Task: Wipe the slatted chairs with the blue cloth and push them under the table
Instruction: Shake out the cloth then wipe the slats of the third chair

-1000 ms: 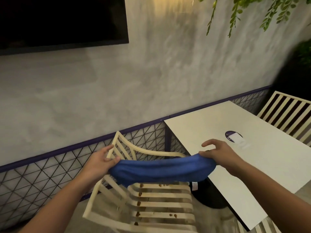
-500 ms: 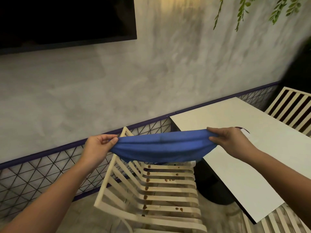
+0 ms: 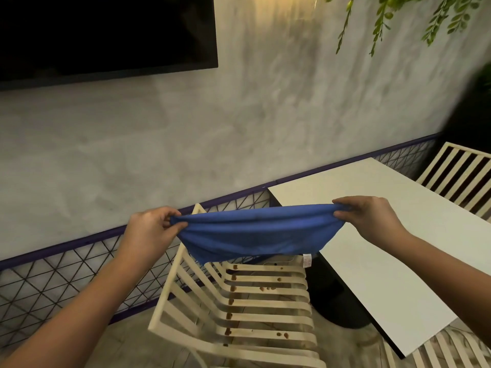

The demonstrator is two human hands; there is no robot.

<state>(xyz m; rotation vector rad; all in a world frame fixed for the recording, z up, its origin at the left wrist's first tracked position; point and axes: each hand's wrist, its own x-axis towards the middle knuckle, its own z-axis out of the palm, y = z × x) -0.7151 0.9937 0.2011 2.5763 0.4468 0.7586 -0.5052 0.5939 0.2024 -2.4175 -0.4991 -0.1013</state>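
"Head camera, looking down at a café corner: what have you got?"

"It's a blue cloth [image 3: 255,235], drawn out between both hands. My left hand [image 3: 151,227] pinches one end, fingers and thumb closed on the fabric. My right hand [image 3: 372,219] pinches the other end the same way. The cloth sags in the middle and touches nothing."

"And the chair?"

"The near chair [image 3: 170,285] stands below the cloth and a little ahead of it, pulled out from the surface [image 3: 372,261] with its seat towards the table. The cloth's long axis runs left to right, roughly in line with the seat slats, so a straight drop would lay it along them. Brown spots [image 3: 231,288] dot the slats, and I'd guess wiping starts there."

"Which hand is closer?"

"My left hand is just beside the top corner of the chair back. My right hangs over the surface's near edge, so I judge the left nearer."

"Is there room to work?"

"It's tight on the left, where a wire mesh fence [image 3: 66,274] runs just behind the chair back. On the right, the dark pedestal [image 3: 337,301] under the surface may limit how far the chair slides in. A far chair [image 3: 467,150] and a corner chair [image 3: 438,351] also show."
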